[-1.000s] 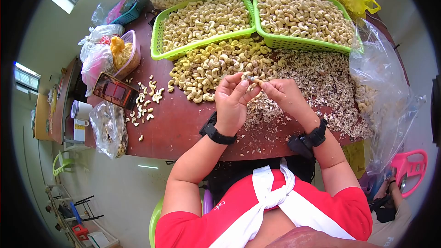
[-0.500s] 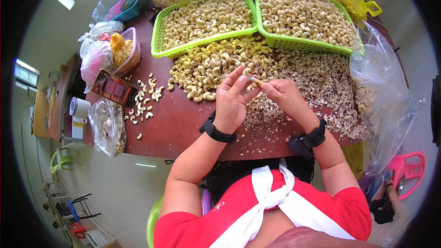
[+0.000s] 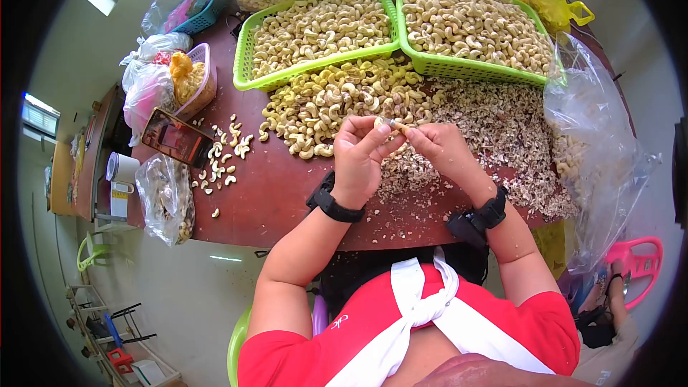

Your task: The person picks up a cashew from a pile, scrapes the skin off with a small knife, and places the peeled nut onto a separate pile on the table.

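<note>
My left hand [image 3: 360,160] is closed, pinching a pale cashew [image 3: 379,122] between thumb and fingers. In my right hand [image 3: 446,149] is a small knife [image 3: 400,127] with a light tan handle, its short blade touching or very near the cashew; my fingers partly hide both. Just beyond my hands lies a heap of cashews [image 3: 308,115] with brownish skin patches. To its right spreads a wide pile of skin flakes [image 3: 494,118], which reaches under my right wrist.
Two green baskets [image 3: 244,64] [image 3: 459,68] full of cashews stand behind the heap. Loose pale cashews [image 3: 217,165], a phone [image 3: 176,137] and a plastic bag [image 3: 166,197] are at left. A large clear bag [image 3: 598,136] hangs over the right edge. Someone's leg [image 3: 616,294] shows lower right.
My left fingers have curled in closer around the cashew, and its angle against the knife has shifted slightly. The right hand stays almost in place. The view has moved a little.
</note>
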`<action>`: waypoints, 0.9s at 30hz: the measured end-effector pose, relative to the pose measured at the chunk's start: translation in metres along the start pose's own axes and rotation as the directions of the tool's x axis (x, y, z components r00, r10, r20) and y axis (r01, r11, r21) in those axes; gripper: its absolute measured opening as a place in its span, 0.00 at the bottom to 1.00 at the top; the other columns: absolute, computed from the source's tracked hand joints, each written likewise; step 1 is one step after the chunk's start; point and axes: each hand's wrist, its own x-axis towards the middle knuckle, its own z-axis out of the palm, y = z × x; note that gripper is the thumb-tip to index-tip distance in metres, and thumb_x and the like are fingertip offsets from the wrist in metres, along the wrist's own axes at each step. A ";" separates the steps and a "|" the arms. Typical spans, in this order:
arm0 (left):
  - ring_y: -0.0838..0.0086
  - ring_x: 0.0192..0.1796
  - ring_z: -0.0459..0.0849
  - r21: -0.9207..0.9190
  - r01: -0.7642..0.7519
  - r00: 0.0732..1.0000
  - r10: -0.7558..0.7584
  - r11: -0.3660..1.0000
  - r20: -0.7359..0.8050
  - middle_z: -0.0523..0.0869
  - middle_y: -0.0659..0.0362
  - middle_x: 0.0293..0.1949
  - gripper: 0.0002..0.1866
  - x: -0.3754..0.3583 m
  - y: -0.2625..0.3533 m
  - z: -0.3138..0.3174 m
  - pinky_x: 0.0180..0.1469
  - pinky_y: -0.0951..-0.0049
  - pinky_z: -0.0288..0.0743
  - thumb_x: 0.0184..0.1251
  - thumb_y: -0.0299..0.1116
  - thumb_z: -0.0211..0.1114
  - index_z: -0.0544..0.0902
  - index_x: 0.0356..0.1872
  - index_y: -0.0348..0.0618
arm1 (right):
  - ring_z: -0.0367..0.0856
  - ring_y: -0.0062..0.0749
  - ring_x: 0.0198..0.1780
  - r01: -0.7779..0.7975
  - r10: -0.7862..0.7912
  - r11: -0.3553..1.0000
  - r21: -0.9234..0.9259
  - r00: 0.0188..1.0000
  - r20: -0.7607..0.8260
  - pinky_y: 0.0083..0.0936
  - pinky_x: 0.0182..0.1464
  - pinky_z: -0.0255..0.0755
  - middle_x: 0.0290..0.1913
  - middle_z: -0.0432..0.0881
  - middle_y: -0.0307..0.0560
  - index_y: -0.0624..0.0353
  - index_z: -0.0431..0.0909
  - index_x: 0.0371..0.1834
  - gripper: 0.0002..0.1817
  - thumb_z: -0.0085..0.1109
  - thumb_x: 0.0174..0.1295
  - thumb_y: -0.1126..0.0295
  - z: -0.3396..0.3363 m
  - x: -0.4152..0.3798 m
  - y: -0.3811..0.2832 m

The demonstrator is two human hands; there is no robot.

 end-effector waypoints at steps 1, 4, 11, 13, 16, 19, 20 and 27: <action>0.69 0.40 0.80 0.046 -0.022 1.000 0.023 0.999 -0.015 0.79 0.55 0.34 0.06 -0.001 -0.001 0.001 0.44 0.64 0.80 0.57 0.20 0.55 0.72 0.36 0.39 | 0.67 0.31 0.17 -0.001 0.001 1.000 0.000 1.000 -0.001 0.27 0.21 0.60 0.15 0.68 0.48 0.65 0.74 0.19 0.23 0.49 0.59 0.54 0.000 0.000 -0.001; 0.70 0.40 0.80 0.017 -0.004 1.000 0.005 1.000 -0.020 0.79 0.55 0.34 0.08 0.001 0.000 0.002 0.44 0.64 0.80 0.56 0.19 0.56 0.72 0.36 0.39 | 0.67 0.31 0.17 -0.017 0.017 1.000 0.004 1.000 0.001 0.27 0.21 0.60 0.15 0.69 0.48 0.65 0.74 0.19 0.23 0.49 0.59 0.54 -0.002 -0.001 -0.004; 0.70 0.41 0.80 0.026 0.025 0.998 -0.023 0.999 -0.056 0.78 0.55 0.35 0.08 0.002 0.003 0.002 0.43 0.65 0.80 0.56 0.18 0.56 0.72 0.37 0.39 | 0.67 0.31 0.17 0.000 0.001 1.000 -0.025 1.000 0.020 0.28 0.21 0.60 0.15 0.68 0.48 0.65 0.73 0.19 0.23 0.48 0.60 0.55 -0.001 0.000 -0.001; 0.70 0.41 0.80 0.027 0.003 1.000 -0.003 1.000 -0.027 0.78 0.55 0.35 0.08 0.002 0.001 -0.001 0.43 0.66 0.80 0.55 0.18 0.56 0.72 0.36 0.38 | 0.67 0.31 0.17 0.000 0.001 1.000 -0.024 1.000 0.020 0.28 0.21 0.60 0.15 0.68 0.49 0.65 0.73 0.19 0.23 0.48 0.60 0.55 -0.001 0.000 -0.002; 0.69 0.41 0.80 0.022 -0.021 1.000 0.021 1.000 -0.014 0.78 0.54 0.35 0.08 -0.001 -0.002 0.001 0.44 0.66 0.80 0.55 0.18 0.55 0.72 0.36 0.38 | 0.67 0.31 0.17 -0.006 0.006 1.000 -0.008 1.000 0.008 0.27 0.21 0.60 0.15 0.69 0.48 0.65 0.73 0.19 0.23 0.48 0.60 0.55 -0.001 0.000 -0.003; 0.67 0.41 0.79 -0.025 0.013 0.998 -0.014 1.000 -0.062 0.77 0.54 0.35 0.09 0.000 0.001 0.003 0.46 0.65 0.78 0.56 0.19 0.56 0.70 0.37 0.36 | 0.68 0.29 0.17 -0.034 0.034 0.999 -0.003 0.999 0.004 0.26 0.22 0.61 0.14 0.69 0.47 0.65 0.73 0.19 0.23 0.48 0.60 0.54 -0.003 0.000 -0.002; 0.67 0.41 0.79 -0.024 0.012 0.998 -0.013 1.000 -0.063 0.77 0.54 0.35 0.09 0.001 0.003 0.003 0.46 0.65 0.78 0.56 0.19 0.56 0.70 0.37 0.36 | 0.68 0.28 0.17 -0.055 0.055 0.998 0.003 0.998 0.011 0.26 0.22 0.61 0.14 0.69 0.46 0.65 0.73 0.19 0.23 0.48 0.59 0.54 -0.005 -0.001 -0.004; 0.64 0.46 0.79 -0.023 0.118 0.991 -0.120 0.993 -0.064 0.78 0.52 0.38 0.12 0.003 0.008 0.004 0.49 0.63 0.77 0.59 0.21 0.51 0.71 0.46 0.34 | 0.67 0.26 0.17 -0.026 0.027 0.999 -0.024 0.999 0.037 0.26 0.21 0.61 0.15 0.69 0.46 0.65 0.73 0.18 0.22 0.48 0.60 0.55 -0.004 0.000 0.000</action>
